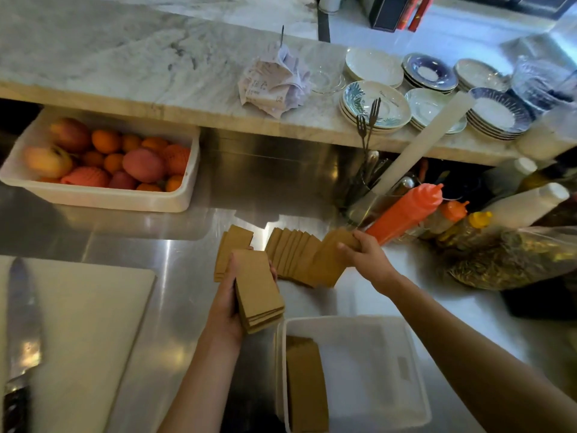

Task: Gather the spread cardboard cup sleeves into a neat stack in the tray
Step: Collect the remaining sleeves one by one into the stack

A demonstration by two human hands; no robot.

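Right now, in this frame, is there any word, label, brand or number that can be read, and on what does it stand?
Nothing here is legible.
Crumpled paper slips on the marble counter: faint print, too blurred.
Small grey label inside the white plastic tray: too blurred.
Green-patterned saucer: faint script, unreadable.
Brown cardboard cup sleeves: no print visible.
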